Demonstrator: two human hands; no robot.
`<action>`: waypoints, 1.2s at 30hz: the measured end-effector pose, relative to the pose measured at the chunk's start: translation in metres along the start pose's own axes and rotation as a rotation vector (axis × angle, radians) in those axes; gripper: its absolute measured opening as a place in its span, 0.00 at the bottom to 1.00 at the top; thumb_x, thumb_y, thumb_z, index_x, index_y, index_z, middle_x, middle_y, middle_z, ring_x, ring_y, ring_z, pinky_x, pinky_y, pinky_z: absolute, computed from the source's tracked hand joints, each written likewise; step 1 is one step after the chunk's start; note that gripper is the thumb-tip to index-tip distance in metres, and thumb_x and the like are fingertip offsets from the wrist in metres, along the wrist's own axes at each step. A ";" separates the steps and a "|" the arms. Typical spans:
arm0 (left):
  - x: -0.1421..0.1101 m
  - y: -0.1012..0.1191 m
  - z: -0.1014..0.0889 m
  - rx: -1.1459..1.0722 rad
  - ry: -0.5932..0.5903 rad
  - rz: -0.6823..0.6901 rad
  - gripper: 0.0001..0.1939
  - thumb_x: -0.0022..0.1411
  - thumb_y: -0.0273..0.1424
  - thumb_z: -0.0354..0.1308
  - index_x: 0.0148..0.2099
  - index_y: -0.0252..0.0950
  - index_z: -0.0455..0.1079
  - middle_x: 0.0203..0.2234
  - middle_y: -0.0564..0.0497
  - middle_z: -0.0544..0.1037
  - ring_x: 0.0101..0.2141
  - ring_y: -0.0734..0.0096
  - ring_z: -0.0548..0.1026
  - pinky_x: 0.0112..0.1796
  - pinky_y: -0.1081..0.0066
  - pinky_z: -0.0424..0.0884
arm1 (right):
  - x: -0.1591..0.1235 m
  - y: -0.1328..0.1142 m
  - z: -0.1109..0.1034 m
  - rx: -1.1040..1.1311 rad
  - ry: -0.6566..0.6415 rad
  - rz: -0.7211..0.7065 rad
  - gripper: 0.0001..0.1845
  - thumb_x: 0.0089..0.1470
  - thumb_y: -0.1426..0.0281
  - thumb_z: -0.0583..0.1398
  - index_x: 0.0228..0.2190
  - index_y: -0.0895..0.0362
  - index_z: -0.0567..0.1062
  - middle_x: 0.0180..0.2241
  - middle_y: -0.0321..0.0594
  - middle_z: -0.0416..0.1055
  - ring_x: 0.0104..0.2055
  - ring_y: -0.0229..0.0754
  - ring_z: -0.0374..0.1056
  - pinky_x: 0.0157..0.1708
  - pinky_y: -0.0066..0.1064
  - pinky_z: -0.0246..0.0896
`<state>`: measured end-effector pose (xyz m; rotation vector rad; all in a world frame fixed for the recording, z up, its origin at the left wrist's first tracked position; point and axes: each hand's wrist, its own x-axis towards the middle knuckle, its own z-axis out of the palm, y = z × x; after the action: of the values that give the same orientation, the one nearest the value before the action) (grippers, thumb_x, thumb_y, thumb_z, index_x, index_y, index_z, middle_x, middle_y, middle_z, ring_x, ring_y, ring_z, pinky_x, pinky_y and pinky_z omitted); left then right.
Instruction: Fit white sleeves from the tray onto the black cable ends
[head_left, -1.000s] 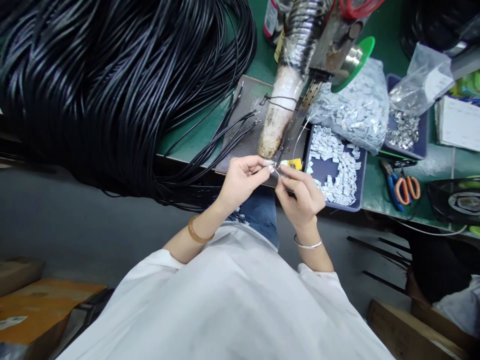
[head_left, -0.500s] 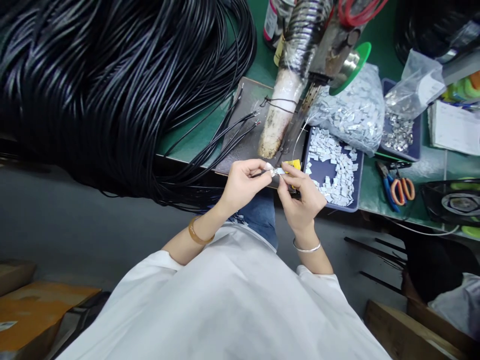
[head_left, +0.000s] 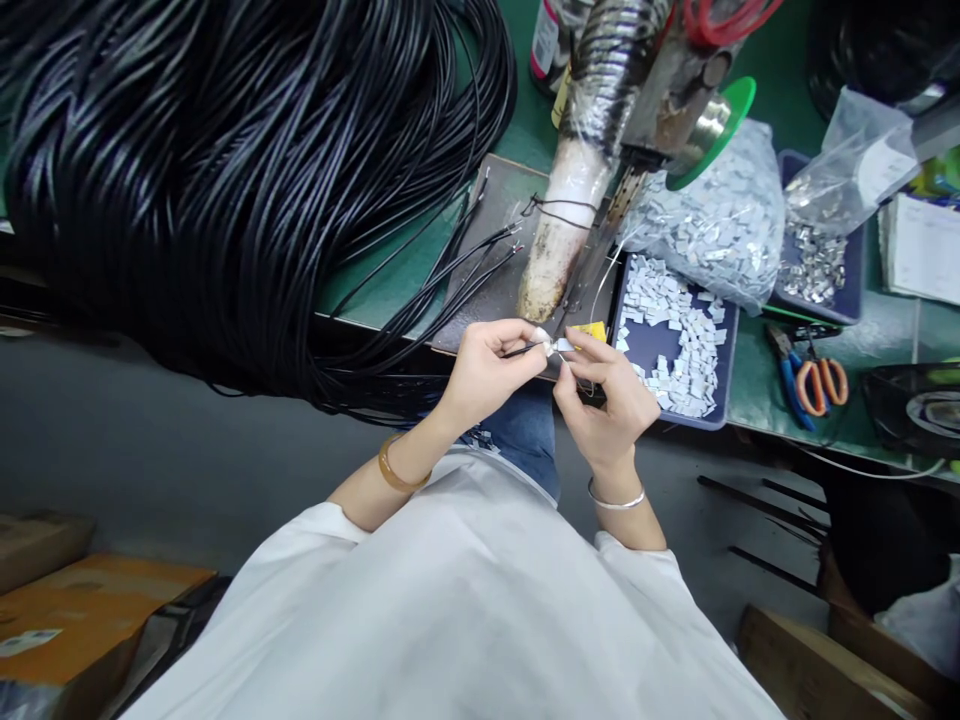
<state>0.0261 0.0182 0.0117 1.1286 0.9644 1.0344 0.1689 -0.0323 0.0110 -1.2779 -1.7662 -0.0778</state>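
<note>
My left hand [head_left: 491,372] pinches a black cable [head_left: 519,351] close to its end, thumb against forefinger. A small white rectangular piece [head_left: 564,344] lies at that cable end, and the fingers of my right hand [head_left: 611,402] are closed on its other side. Both hands meet just in front of the dark work plate [head_left: 495,190]. Right behind my right fingers sits a yellow object [head_left: 592,333], partly covered. How the wire ends meet the white piece is too small to make out.
Black cables [head_left: 247,190] heap at left. A wrapped duct [head_left: 559,230] and a soldering-wire spool [head_left: 716,130] stand behind the hands. At right are a tray [head_left: 637,340] of white pieces, a filled bag [head_left: 720,220], a tray [head_left: 855,265] of metal parts, and pliers [head_left: 791,385].
The view has shifted slightly, so the things at right sit farther right in the picture. Both hands keep nearly the same pose, with small finger movement in the right.
</note>
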 end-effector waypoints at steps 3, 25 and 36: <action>0.002 0.000 -0.001 -0.033 -0.033 -0.064 0.07 0.48 0.29 0.65 0.24 0.32 0.71 0.15 0.57 0.64 0.19 0.82 0.58 0.23 0.76 0.55 | -0.003 0.001 -0.002 -0.010 -0.009 -0.022 0.10 0.53 0.79 0.63 0.35 0.53 0.71 0.44 0.42 0.81 0.37 0.39 0.80 0.36 0.28 0.76; 0.001 0.000 -0.003 -0.049 -0.101 -0.003 0.07 0.52 0.28 0.61 0.24 0.31 0.72 0.19 0.56 0.69 0.22 0.82 0.62 0.24 0.78 0.59 | 0.001 -0.003 -0.001 -0.096 -0.022 -0.056 0.10 0.54 0.79 0.64 0.34 0.53 0.71 0.42 0.42 0.82 0.38 0.37 0.80 0.38 0.26 0.75; -0.001 0.004 -0.005 -0.171 -0.122 -0.095 0.07 0.51 0.31 0.64 0.27 0.31 0.75 0.16 0.59 0.66 0.20 0.83 0.61 0.25 0.77 0.60 | 0.002 -0.004 -0.003 -0.058 -0.057 0.047 0.08 0.56 0.78 0.63 0.34 0.53 0.72 0.44 0.40 0.81 0.44 0.40 0.79 0.38 0.27 0.74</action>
<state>0.0210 0.0188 0.0147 0.9839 0.8086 0.9418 0.1676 -0.0343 0.0155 -1.3745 -1.7931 -0.0671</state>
